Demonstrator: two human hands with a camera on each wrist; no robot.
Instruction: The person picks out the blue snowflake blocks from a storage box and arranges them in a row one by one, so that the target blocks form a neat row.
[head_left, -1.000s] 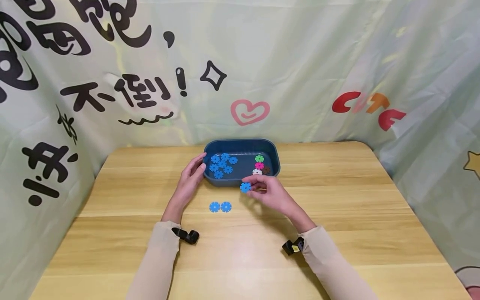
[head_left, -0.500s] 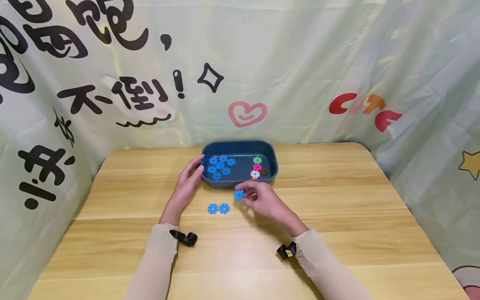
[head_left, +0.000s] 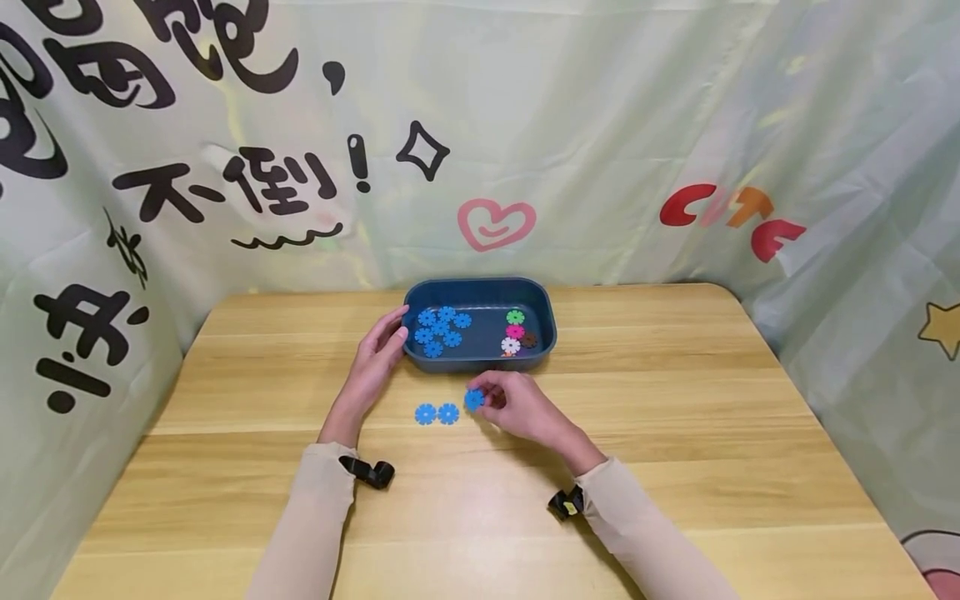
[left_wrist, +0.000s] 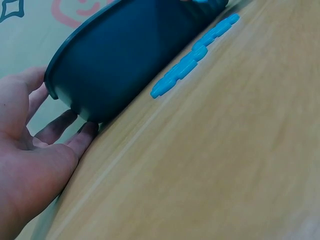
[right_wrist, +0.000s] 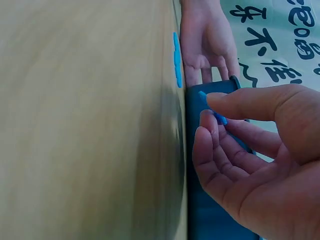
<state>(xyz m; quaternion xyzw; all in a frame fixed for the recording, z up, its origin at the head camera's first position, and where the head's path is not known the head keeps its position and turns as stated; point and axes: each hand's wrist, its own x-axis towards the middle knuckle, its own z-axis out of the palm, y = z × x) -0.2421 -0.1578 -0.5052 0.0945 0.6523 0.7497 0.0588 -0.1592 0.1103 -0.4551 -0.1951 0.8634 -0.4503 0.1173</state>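
Observation:
In the head view, my right hand [head_left: 523, 406] pinches a blue notched plastic disc [head_left: 474, 400], a snowflake-type building piece, between thumb and fingers. The right wrist view shows this disc [right_wrist: 203, 97] edge-on, held above the table. Two more blue discs [head_left: 437, 414] lie flat side by side, just left of the held one. My left hand [head_left: 372, 358] rests its fairly straight fingers against the left outer wall of a dark blue plastic bin [head_left: 480, 365]. In the left wrist view, the fingertips touch the bin wall [left_wrist: 110, 60] near its rim and base.
Inside the bin, several blue discs [head_left: 438, 329] lie at the left. At the right are a green disc [head_left: 515, 317], a pink one [head_left: 514, 332], a white one [head_left: 510, 345] and a brown one [head_left: 529, 340]. A printed curtain [head_left: 600, 125] hangs behind the wooden table [head_left: 712, 417].
My right hand has moved left and toward me with the blue disc, from the bin's front rim to beside the two lying discs. The left hand stays at the bin.

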